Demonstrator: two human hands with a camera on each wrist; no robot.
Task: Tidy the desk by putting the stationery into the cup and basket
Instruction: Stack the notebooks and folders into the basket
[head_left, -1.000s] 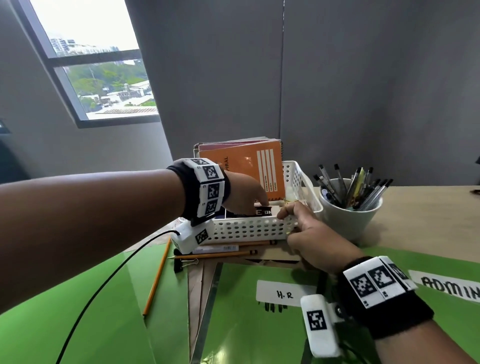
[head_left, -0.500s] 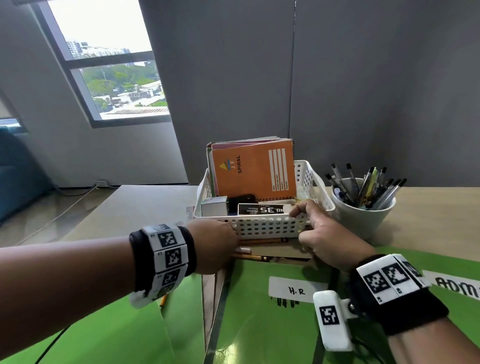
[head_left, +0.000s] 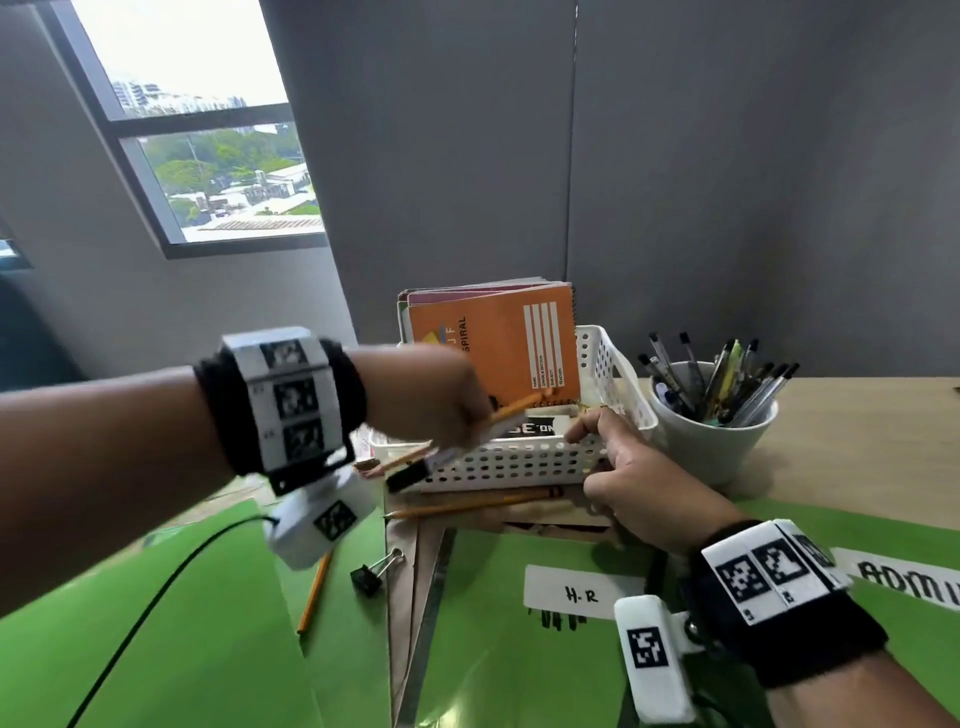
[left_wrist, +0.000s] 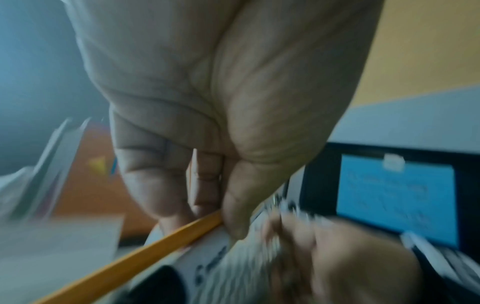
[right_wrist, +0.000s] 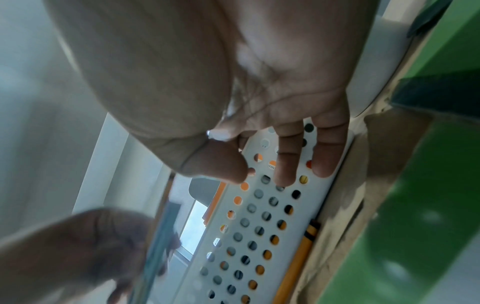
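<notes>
Up from the desk edge where it was half a second ago, the left hand (head_left: 431, 400) now pinches a yellow pencil (head_left: 511, 409) and a white marker (head_left: 447, 457), long axes slanting toward the basket (head_left: 519, 457) just beyond, steadied by the right hand (head_left: 639, 483), open fingers on its wall.

Wooden desk (head_left: 857, 436), green folders (head_left: 519, 649), white cup (head_left: 711, 441), perhaps basket (head_left: 519, 460) on papers

Dark grey panelled walls (head_left: 727, 182) stand behind the pale wooden desk (head_left: 872, 431). At left, a dark-framed window (head_left: 208, 156) lets in daylight, showing trees and buildings.
</notes>
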